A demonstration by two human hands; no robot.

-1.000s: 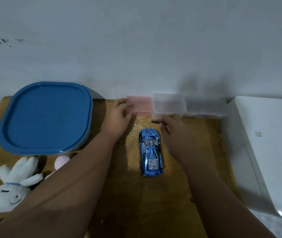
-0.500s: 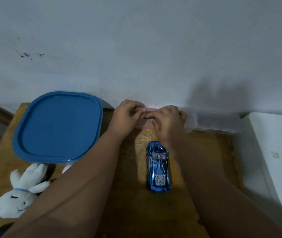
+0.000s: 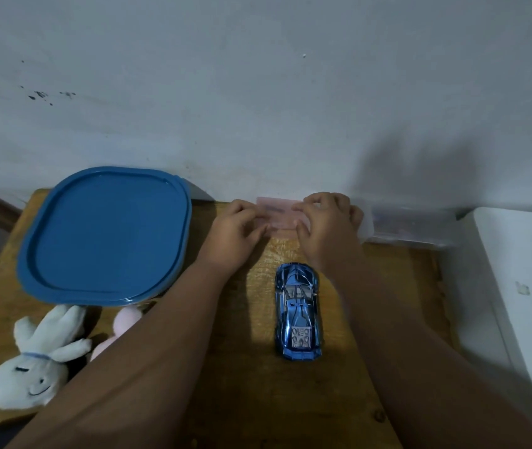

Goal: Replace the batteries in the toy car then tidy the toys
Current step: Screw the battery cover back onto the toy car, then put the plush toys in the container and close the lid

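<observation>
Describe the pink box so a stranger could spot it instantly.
On the wooden table, look along the back edge by the wall, right of the blue lid. The pink box sits there, gripped by the left hand and right hand, beyond the toy car. Unlike the clear box to its right, it is tinted pink.

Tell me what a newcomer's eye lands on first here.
The shiny blue toy car stands out most, alone in the middle of the wooden table. Just beyond it, the left hand and the right hand grip a small pink box against the wall. A big blue-lidded container fills the table's far left, with a white plush rabbit lying in front of it.
</observation>
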